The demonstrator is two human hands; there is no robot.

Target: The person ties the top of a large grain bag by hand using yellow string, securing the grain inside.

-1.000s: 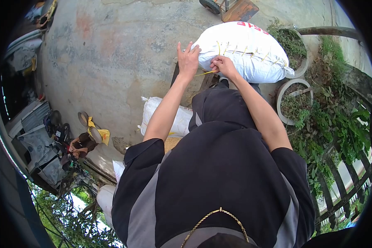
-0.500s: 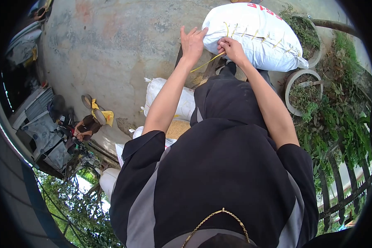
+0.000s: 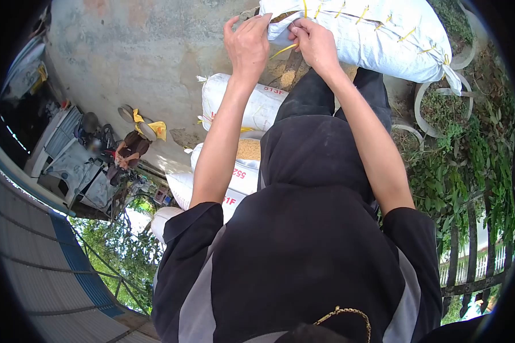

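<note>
A full white sack [image 3: 383,34] lies on its side in front of me, its seam stitched shut with yellow string [image 3: 283,51]. My left hand [image 3: 247,41] grips the sack's open corner at the left end. My right hand [image 3: 313,40] pinches the same edge beside it, with a loose length of the yellow string running out between the two hands. Both hands touch the sack's mouth.
More white sacks [image 3: 246,106] with red print lie below my arms, one open and showing grain [image 3: 249,150]. Round concrete planters [image 3: 440,108] and green plants [image 3: 475,166] line the right, by a fence. A person [image 3: 130,146] sits at the left near a motorbike.
The view has tipped so the sack and hands sit higher in frame. My left hand went from resting flat on the sack to gripping its corner edge; my right hand stays at the string.
</note>
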